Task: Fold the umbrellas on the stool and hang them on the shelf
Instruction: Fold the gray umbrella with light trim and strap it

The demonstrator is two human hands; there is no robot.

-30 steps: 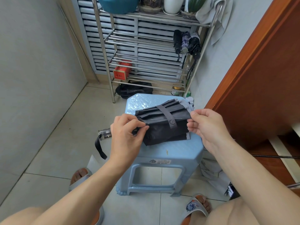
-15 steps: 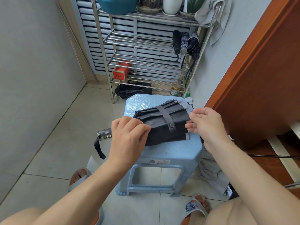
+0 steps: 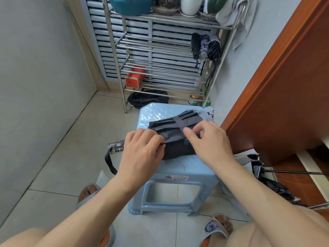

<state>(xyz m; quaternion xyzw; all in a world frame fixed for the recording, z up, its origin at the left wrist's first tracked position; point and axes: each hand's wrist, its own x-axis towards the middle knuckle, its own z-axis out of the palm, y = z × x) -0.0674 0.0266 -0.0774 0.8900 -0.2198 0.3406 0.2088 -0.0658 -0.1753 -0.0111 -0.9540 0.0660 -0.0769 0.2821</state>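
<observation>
A folded dark grey umbrella (image 3: pixel 170 129) lies across the light blue plastic stool (image 3: pixel 178 168), its strap wrapped around the canopy. The clear handle (image 3: pixel 116 147) and black wrist loop stick out past the stool's left edge. My left hand (image 3: pixel 142 154) grips the umbrella at its handle end. My right hand (image 3: pixel 208 141) rests on the canopy with fingertips pinching the strap near its snap. Three folded umbrellas (image 3: pixel 206 47) hang at the right side of the metal shelf (image 3: pixel 160 68).
An unfolded umbrella (image 3: pixel 267 175) lies on the floor right of the stool beside the wooden door. The shelf holds pots on top, a red tin (image 3: pixel 135 77), and a black bag (image 3: pixel 147 98) beneath. My sandalled feet flank the stool.
My right hand moved left from the umbrella's tip end onto the strap. My left hand slid further over the handle end, pressing down.
</observation>
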